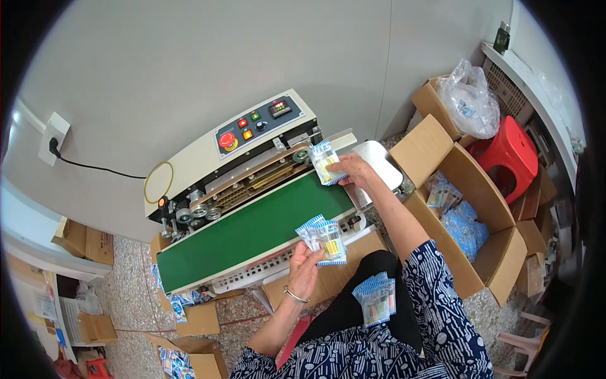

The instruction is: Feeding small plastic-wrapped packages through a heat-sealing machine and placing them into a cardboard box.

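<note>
My right hand [355,169] is closed on a small clear packet [326,159] with a blue-and-white striped top and yellow contents. It holds this packet at the right end of a band sealing machine [233,136], over the green conveyor belt [252,221]. Closer to me, my left hand [304,268] grips a small fanned bunch of similar packets [328,237] by the near edge of the belt. A bracelet circles my left wrist. Several more packets [377,300] lie on my lap, their contents in mixed colours.
To the right stands an open cardboard box [486,183] with blue-and-clear packets inside. Behind it are a red plastic stool [512,158] and a clear plastic bag [470,101]. Another box [211,354] of packets sits at lower left. A black power cord [101,167] runs from the wall socket.
</note>
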`<control>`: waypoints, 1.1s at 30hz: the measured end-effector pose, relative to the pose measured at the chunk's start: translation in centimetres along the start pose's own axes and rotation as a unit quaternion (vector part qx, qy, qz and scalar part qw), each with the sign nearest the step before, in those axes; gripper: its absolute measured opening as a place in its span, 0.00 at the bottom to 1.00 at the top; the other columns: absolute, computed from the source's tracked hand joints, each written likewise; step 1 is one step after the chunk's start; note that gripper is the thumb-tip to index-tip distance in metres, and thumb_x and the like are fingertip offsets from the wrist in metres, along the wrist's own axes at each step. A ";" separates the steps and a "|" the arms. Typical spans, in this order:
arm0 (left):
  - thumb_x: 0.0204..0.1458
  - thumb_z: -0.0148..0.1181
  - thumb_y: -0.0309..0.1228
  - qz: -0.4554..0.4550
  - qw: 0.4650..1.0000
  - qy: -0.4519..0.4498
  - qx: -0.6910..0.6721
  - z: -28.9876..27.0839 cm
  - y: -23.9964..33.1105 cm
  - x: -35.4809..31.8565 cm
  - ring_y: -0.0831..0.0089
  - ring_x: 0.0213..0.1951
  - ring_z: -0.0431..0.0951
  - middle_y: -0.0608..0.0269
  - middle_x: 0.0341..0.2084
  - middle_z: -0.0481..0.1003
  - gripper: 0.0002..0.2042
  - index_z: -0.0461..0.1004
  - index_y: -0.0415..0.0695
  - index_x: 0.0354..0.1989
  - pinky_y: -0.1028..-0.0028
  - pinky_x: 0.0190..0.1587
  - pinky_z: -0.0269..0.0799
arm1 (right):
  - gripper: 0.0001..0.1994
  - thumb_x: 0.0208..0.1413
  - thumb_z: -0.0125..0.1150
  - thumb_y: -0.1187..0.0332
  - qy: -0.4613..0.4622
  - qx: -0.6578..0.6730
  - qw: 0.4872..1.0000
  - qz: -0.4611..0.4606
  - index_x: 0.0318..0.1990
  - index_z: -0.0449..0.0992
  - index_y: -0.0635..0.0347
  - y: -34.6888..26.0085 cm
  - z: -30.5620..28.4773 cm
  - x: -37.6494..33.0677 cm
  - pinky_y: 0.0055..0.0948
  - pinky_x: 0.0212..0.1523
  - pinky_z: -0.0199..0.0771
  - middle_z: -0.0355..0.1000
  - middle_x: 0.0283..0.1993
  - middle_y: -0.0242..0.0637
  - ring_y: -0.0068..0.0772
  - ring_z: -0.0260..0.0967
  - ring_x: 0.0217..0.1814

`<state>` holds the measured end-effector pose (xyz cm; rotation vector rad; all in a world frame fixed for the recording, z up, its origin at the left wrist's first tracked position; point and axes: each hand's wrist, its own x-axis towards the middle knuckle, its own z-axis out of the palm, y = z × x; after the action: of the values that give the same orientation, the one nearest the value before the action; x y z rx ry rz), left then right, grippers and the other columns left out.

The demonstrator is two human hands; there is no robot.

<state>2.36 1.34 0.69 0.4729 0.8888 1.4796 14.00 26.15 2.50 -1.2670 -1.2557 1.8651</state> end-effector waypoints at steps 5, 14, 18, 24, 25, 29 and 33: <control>0.51 0.54 0.20 -0.006 1.000 -0.017 0.005 0.2 -0.2 0.3 0.77 0.47 0.70 0.63 0.44 0.72 0.16 0.64 0.41 0.49 0.74 0.52 0.65 | 0.11 0.41 0.69 0.69 -0.025 -0.063 0.997 0.021 0.33 0.77 0.60 -0.7 0.5 1.1 0.21 0.17 0.64 0.74 0.26 0.32 0.24 0.68 0.23; 0.51 0.52 0.19 0.015 1.000 -0.012 -0.012 1.6 -0.3 4.4 0.76 0.45 0.72 0.62 0.43 0.72 0.16 0.65 0.40 0.49 0.74 0.49 0.68 | 0.14 0.43 0.66 0.58 0.039 -0.357 0.924 -0.132 0.26 0.77 0.62 0.1 2.4 -0.1 0.23 0.20 0.65 0.71 0.20 0.31 0.24 0.66 0.21; 0.51 0.52 0.19 0.037 0.999 0.004 -0.024 1.9 1.2 6.6 0.76 0.43 0.72 0.62 0.42 0.73 0.13 0.67 0.40 0.46 0.73 0.49 0.68 | 0.20 0.50 0.60 0.52 0.007 -0.313 0.926 -0.210 0.25 0.76 0.65 -0.3 -0.1 -4.8 0.24 0.23 0.64 0.67 0.18 0.31 0.20 0.64 0.22; 0.50 0.55 0.20 0.061 0.998 0.010 -0.030 2.4 0.7 7.8 0.76 0.44 0.72 0.62 0.42 0.73 0.12 0.68 0.41 0.43 0.73 0.48 0.68 | 0.20 0.50 0.61 0.55 -0.046 -0.284 0.938 -0.192 0.20 0.72 0.65 2.1 0.6 -9.1 0.24 0.18 0.51 0.58 0.14 0.25 0.14 0.51 0.19; 0.50 0.55 0.20 0.065 0.997 0.016 -0.024 2.4 0.7 7.8 0.76 0.44 0.72 0.62 0.42 0.73 0.12 0.68 0.41 0.43 0.73 0.48 0.68 | 0.19 0.50 0.62 0.55 -0.018 -0.279 0.936 -0.214 0.20 0.72 0.64 2.2 1.0 -9.3 0.24 0.18 0.50 0.57 0.14 0.25 0.15 0.50 0.20; 0.52 0.56 0.23 0.041 0.999 0.001 -0.034 3.4 1.3 7.6 0.76 0.46 0.72 0.64 0.44 0.72 0.14 0.67 0.42 0.47 0.72 0.48 0.69 | 0.14 0.51 0.60 0.60 -0.034 -0.141 0.979 -0.144 0.23 0.76 0.62 2.5 0.4 -8.8 0.20 0.17 0.53 0.64 0.17 0.24 0.12 0.53 0.18; 0.53 0.55 0.26 0.016 0.999 0.014 -0.050 2.2 1.6 7.5 0.74 0.45 0.72 0.65 0.44 0.72 0.15 0.66 0.44 0.50 0.71 0.46 0.71 | 0.11 0.52 0.59 0.62 -0.047 -0.090 0.986 -0.135 0.28 0.78 0.62 2.7 0.1 -8.2 0.17 0.18 0.58 0.70 0.20 0.25 0.11 0.59 0.19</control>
<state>2.00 9.28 1.63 0.3932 0.8283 1.5552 17.37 18.23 3.29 -1.0455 -1.5921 1.6633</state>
